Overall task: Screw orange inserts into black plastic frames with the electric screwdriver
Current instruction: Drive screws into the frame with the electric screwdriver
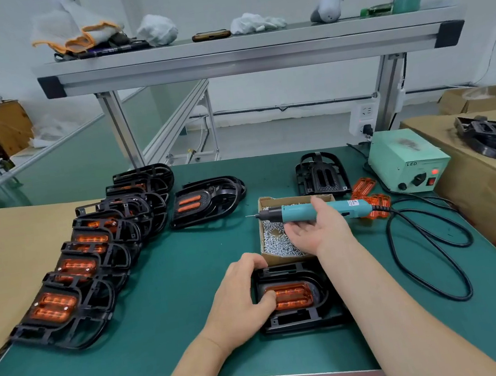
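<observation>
**LINING UP FOR A SCREW**

Head view. Pinning the black frame [291, 323] just this side of the screw box [279, 259] with the left hand [239, 297]: fingers [252, 259] hooked over the far rim, thumb pressed onto the orange insert [295, 296] seated in the middle. Cradling the electric screwdriver [313, 210] in the right hand [316, 229], directly above the screw box, thumb curled across the top, fingers loosely cupped beneath, bit [252, 216] pointing out past the box's left wall and touching nothing.

Could well roll or dip the tool into the screws [275, 241] with so slack a hold. Could nudge the insert off its seat by lifting that thumb before getting a screw to bite. Could drag the bit off its mark by snagging the cable [425, 258] looped to the right of the box.

Harder to call: no telling about a screw on the bit, far too small. No sight of the insert's screw holes, lost under the thumb and the glare. Frame's right side tucked behind the right forearm [365, 283]. Left of the box, a row of finished frames [77, 275], overlapped beyond counting.
</observation>
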{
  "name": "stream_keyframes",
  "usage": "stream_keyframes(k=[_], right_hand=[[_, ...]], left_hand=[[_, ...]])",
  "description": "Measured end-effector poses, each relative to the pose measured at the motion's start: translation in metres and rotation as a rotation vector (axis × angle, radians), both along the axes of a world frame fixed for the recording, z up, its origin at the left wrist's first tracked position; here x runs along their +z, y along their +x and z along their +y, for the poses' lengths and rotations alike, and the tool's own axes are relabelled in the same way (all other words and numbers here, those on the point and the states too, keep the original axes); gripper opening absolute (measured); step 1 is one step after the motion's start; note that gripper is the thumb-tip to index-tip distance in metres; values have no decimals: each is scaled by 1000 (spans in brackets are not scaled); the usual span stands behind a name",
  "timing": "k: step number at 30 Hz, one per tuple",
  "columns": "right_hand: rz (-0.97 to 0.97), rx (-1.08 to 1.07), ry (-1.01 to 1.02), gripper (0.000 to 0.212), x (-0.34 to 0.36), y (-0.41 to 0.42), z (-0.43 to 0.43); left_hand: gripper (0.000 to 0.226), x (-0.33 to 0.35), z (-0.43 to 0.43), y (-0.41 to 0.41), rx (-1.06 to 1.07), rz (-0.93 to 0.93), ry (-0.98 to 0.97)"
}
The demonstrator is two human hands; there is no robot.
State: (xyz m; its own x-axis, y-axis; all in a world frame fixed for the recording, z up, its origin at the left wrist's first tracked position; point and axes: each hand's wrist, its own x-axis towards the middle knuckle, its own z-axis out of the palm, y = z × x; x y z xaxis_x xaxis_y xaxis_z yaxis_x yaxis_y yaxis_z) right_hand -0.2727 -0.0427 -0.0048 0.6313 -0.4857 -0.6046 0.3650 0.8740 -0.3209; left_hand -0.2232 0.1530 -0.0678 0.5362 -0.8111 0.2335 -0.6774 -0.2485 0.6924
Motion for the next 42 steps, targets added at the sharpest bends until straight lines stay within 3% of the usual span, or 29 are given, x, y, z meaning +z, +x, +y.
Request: stream_keyframes(k=[6, 9, 14, 18, 22, 25, 29, 36, 39, 42], right_hand=[[-14, -76, -11, 53, 1, 2, 1], [27, -141, -120, 47, 4, -2, -2], [12, -207, -277, 48, 8, -16, -12], [-11, -258, -364, 46, 10, -25, -14], [-25, -303, -405, 27, 9, -31, -15], [-28, -303, -429, 19, 7, -33, -13], [-104, -312, -383, 29, 7, -35, -11], [-167, -240, -385, 32, 4, -45, -8], [-167, -192, -430, 43, 4, -50, -6], [-173, -191, -437, 52, 3, -54, -6]], left_hand=[[28, -2, 1, 2, -2, 43, -23], [19, -2, 1, 2, 28, 111, -91], [11, 5, -14, 18, 233, -45, -173], [10, 30, -41, 43, 223, -150, 15], [11, 47, -69, 52, 82, -307, 276], [12, 57, -85, 51, 74, -294, 496], [18, 66, -98, 47, 69, -309, 621], [8, 48, -103, 44, 52, -395, 511], [14, 42, -102, 44, 53, -462, 492], [14, 43, -98, 39, 104, -447, 267]])
